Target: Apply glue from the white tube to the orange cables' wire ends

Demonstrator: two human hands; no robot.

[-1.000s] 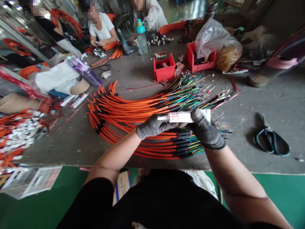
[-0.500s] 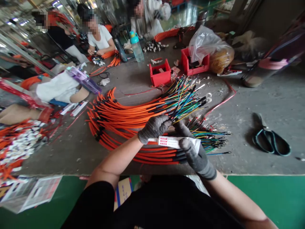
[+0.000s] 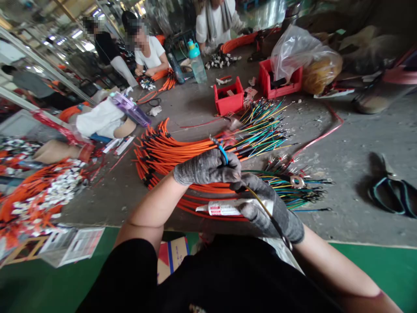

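Note:
My left hand (image 3: 208,167), in a grey knit glove, is closed over the orange cable bundle (image 3: 187,148). A bent blue wire (image 3: 223,153) sticks up out of its fingers. My right hand (image 3: 269,204), gloved the same way, grips a white tube with red print (image 3: 224,208), its nozzle pointing left. The thumb and fingers of that hand are bent, and their tips meet the left fingertips. A dark and yellow wire (image 3: 262,202) with a ring lug lies across the back of my right hand. What the joined fingertips pinch is hidden.
Bundled wire ends with ring lugs (image 3: 312,191) fan out to the right. Scissors (image 3: 391,191) lie further right. Behind stand two red bins (image 3: 230,98), a plastic bag (image 3: 304,52) and a bottle (image 3: 197,63). More orange cables (image 3: 29,200) lie left. Co-workers sit or stand beyond.
My fingertips have come together. The blue wire now curls up from my left hand, and the lugged wire lies over my right. The view has shifted, moving the table things rightward.

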